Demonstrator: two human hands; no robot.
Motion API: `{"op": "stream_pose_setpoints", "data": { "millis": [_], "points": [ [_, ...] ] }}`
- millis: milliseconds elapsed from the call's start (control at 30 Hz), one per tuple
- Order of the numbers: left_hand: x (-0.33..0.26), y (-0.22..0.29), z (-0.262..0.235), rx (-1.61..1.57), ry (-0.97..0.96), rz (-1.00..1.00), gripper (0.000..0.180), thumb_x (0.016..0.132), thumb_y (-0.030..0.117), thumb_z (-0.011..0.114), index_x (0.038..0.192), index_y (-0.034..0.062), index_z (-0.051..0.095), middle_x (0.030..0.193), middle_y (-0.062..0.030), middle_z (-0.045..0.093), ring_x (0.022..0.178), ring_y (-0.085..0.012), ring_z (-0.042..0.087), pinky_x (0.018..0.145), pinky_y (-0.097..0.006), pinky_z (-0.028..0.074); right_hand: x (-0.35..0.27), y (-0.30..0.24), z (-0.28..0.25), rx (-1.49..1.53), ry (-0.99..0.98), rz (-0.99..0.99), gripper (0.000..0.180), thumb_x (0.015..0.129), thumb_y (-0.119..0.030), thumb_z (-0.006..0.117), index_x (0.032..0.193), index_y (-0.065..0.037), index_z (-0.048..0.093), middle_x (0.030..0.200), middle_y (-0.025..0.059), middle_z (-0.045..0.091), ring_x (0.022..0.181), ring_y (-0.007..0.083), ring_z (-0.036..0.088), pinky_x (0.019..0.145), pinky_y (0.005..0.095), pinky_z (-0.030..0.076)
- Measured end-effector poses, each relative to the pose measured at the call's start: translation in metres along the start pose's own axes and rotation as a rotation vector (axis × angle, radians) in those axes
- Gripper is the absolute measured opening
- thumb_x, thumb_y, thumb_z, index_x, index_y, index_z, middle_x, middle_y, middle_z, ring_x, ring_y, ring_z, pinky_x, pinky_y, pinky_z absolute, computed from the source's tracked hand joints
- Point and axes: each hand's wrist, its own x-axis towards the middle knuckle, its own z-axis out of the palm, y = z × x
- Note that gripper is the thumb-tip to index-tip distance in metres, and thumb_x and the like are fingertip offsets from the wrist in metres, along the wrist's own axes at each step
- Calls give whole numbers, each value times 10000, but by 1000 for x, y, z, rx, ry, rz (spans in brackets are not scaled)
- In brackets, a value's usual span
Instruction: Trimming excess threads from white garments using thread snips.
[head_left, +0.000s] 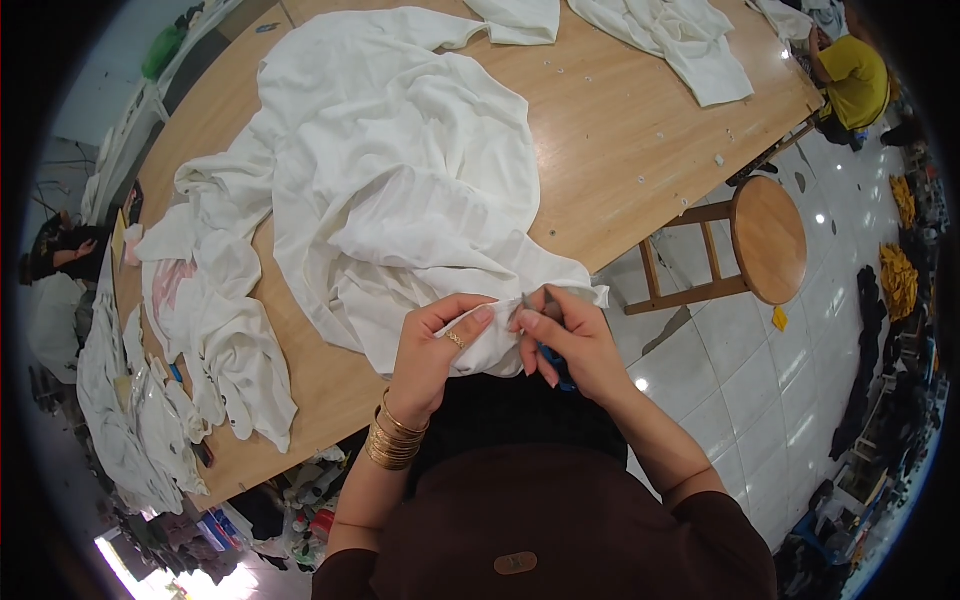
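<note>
A large white garment (430, 130) lies in loose folds across the table, and its near edge hangs over the table's front edge at my body. My left hand (440, 335) is closed on this edge, pinching the cloth between thumb and fingers. Close beside it, my right hand (560, 335) is closed around a pair of scissors (560, 366). Their blue handle shows below the palm, and a short metal part shows near the fingertips, by the cloth. My fingers hide most of the scissors. Whether the right fingers also grip the cloth, I cannot tell.
The wooden table (590, 130) carries more white clothing (220, 290) at its left and a white piece (670, 40) at the far right. Small scraps lie on its top. A wooden stool (770, 240) stands to the right. A person in yellow (855, 80) sits at the far right.
</note>
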Motion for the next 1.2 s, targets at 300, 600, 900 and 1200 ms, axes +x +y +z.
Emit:
{"op": "stream_pose_setpoints", "data": {
  "millis": [300,600,900,1200],
  "points": [
    [-1,2,1,-8,9,-3,162,870,109,592,960,-12,650,859,-13,642,784,-59,552,722,-209,432,-1,5,2,-450,302,-306,129,842,-125,631,913,-25,587,649,33,592,514,69,533,474,213,411],
    [1,1,0,8,5,-17,159,865,115,605,949,-7,661,846,2,639,780,-50,539,719,-202,428,12,10,-9,-841,532,-603,97,801,-79,648,882,-40,612,686,64,639,563,164,615,519,252,453],
    [2,0,-2,-5,7,-35,170,870,121,596,964,-6,658,855,-2,638,790,-52,540,733,-206,425,-3,-15,-7,-422,296,-168,127,870,-125,587,921,-15,549,608,35,566,502,65,511,462,215,393],
    [2,3,-5,-86,-55,-75,215,892,148,562,1018,-12,628,922,-37,643,834,-82,576,772,-227,445,-4,-10,0,-355,53,21,168,903,-155,556,826,-11,518,566,21,532,413,59,450,398,203,325]
  ]
}}
